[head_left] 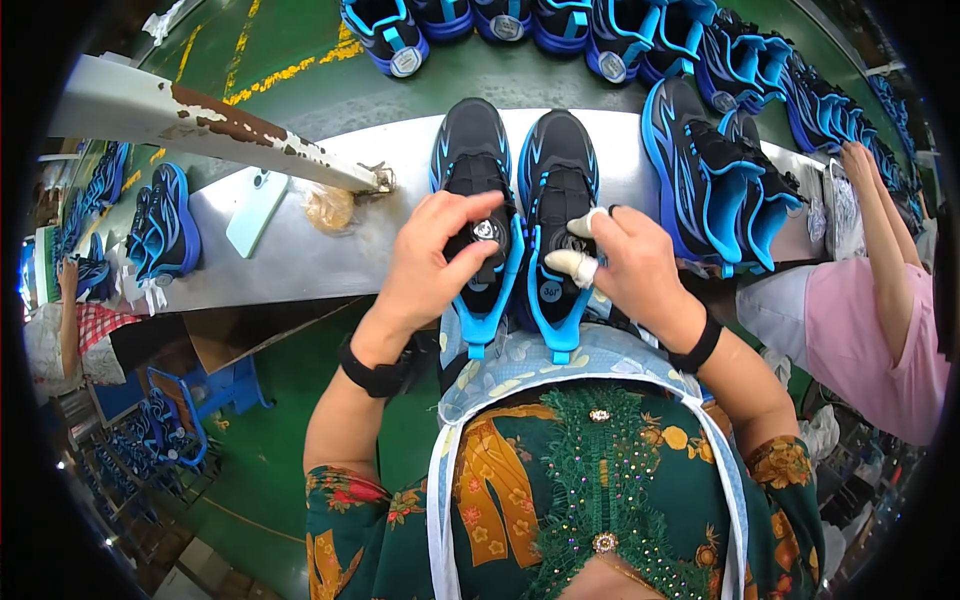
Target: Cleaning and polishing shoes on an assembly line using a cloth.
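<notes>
Fabric comes first at the lower edge — a green patterned blouse (600,480) with orange flowers, and over it a pale blue apron (590,365) whose bib reaches up to the heels of two shoes. Both forearms rise from here, each with a black wristband. The left hand (435,260) lies over the left shoe (470,170), its fingers curled and its thumb and forefinger pinching the round silver dial (486,230) on the shoe's tongue. The right hand (630,265) rests on the right shoe (558,175), thumb and forefinger closed together over that shoe's tongue; these fingertips wear white tape or finger cots. The two shoes are black with bright blue trim and blue heel loops, side by side and touching, toes pointing away from the person, standing on the near edge of a long grey surface (290,250). On that surface to the left lie a pale green phone (256,208) and, just beside it, a small round tan thing that I cannot make out, with a few more blue shoes (165,225) further left. A white beam (200,125) with rusty patches crosses above this part. To the right of the held pair stands another black and blue pair (710,180) — near it, a second person in a pink top (870,340) reaches an arm up along the surface. Beyond the surface, on a dark green belt (520,75), a row of like shoes (610,35) runs across the top.
</notes>
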Demonstrator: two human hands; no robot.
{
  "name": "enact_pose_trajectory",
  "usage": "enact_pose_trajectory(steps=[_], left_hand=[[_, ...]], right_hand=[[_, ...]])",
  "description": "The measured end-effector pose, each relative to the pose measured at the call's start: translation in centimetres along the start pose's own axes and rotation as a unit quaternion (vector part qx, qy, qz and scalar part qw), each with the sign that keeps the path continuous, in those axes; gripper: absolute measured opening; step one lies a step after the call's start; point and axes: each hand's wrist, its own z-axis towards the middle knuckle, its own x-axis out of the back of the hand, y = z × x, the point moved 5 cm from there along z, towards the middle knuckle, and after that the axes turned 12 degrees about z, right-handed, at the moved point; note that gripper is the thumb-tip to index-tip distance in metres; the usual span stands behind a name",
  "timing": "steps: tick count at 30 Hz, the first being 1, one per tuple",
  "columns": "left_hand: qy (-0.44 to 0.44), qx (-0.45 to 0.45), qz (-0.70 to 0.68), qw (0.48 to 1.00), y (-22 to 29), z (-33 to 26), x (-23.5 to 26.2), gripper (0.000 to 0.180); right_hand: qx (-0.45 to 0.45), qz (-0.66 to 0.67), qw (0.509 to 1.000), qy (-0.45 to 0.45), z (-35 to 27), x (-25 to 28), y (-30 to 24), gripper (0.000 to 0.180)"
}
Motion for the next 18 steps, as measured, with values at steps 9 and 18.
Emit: enact_pose_trajectory(steps=[9, 18], left_hand=[[0.03, 0.032, -0.062, 0.997, 0.2, 0.0, -0.4, 0.041], [0.024, 0.035, -0.057, 0.997, 0.4, -0.2, -0.2, 0.035]], right_hand=[[0.014, -0.022, 0.999, 0.031, 0.2, -0.3, 0.2, 0.037], [0.034, -0.049, 0.997, 0.051, -0.3, -0.5, -0.2, 0.034]])
